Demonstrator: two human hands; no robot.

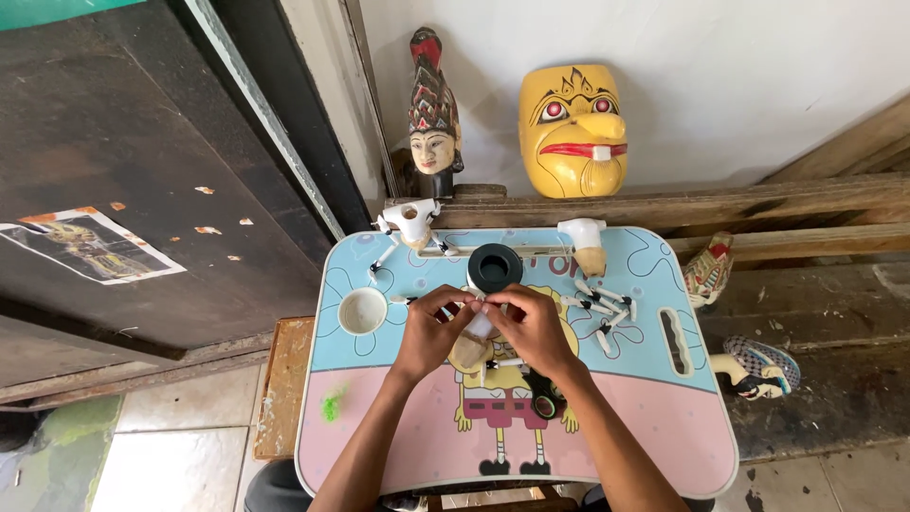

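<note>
Both the left hand (428,334) and the right hand (533,327) are pinching a small white puppet body (474,338) with closed fingers above the tabletop (645,417), near a black ring (495,266).

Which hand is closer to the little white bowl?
Left. The left hand is just beside the white bowl; the right hand is farther away, on the other side of the left hand.

I see one label-like item: a rectangular paper print (87,245) stuck on the dark panel at my left, white-edged, picturing a brownish figure, corners torn.
</note>
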